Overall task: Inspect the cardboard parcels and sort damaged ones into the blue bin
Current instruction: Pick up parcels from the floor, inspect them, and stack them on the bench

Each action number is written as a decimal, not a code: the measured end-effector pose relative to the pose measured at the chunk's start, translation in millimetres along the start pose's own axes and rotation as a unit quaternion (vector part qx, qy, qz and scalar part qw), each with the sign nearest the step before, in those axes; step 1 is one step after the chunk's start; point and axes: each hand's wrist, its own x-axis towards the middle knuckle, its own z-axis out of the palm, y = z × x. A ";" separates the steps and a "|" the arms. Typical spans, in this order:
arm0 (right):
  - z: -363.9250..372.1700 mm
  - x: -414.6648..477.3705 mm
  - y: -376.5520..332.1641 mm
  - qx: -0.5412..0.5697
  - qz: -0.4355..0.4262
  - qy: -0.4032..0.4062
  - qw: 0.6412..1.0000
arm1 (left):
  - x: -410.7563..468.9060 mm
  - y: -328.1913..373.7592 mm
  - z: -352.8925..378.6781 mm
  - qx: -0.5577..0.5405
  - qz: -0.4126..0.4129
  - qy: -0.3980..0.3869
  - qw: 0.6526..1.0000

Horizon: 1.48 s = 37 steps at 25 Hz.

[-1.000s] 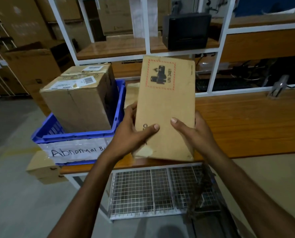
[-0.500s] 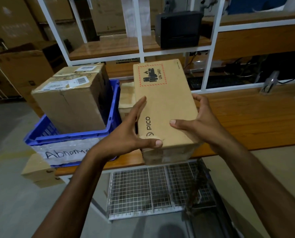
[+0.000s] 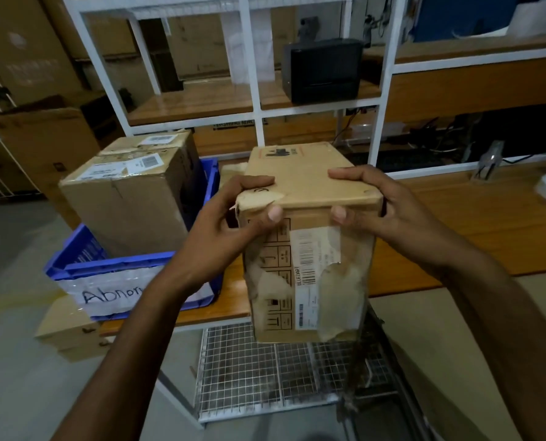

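Note:
I hold a long cardboard parcel [image 3: 310,265] above the table's front edge, its labelled side facing me. That side shows torn paper, a ripped shipping label and a peeled near-left corner. My left hand [image 3: 240,218] grips the top left edge, thumb on the front face. My right hand [image 3: 383,208] grips the top right edge the same way. To the left, the blue bin [image 3: 106,268] with a white "Abnor…" label holds a large taped cardboard box [image 3: 131,198].
A wooden table [image 3: 475,224] runs to the right under a white shelf frame [image 3: 255,90] carrying a black device [image 3: 322,71]. A wire mesh rack [image 3: 265,377] sits below the table. A flat carton [image 3: 68,332] lies under the bin. More cartons [image 3: 42,144] stand at the far left.
The parcel has been tipped top away from me, so its labelled, torn side now faces me instead of the plain face. Both hands shifted to its upper edge.

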 end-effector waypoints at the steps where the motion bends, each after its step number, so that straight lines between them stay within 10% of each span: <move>1: 1.5 1.7 -0.9 0.012 0.005 0.009 1.000 | 1.8 1.3 1.8 0.000 -0.004 0.020 1.000; 15: 35.6 46.8 39.2 0.014 0.124 0.180 0.976 | 15.6 -31.9 18.7 0.053 -0.113 0.205 0.971; 20: 50.5 41.7 58.8 0.022 0.120 0.127 0.984 | -1.1 -40.9 11.5 0.035 -0.147 0.046 0.987; 27: 38.6 49.0 50.5 0.046 0.115 0.050 0.991 | 2.2 -45.3 6.3 -0.002 -0.137 0.122 0.983; 32: 54.7 40.5 68.7 -0.028 0.126 0.162 0.978 | -3.7 -60.8 11.6 0.039 -0.123 0.095 0.987; 37: 37.2 20.4 75.6 0.055 0.141 -0.034 0.988 | -22.6 -62.0 11.2 0.028 -0.159 0.011 0.987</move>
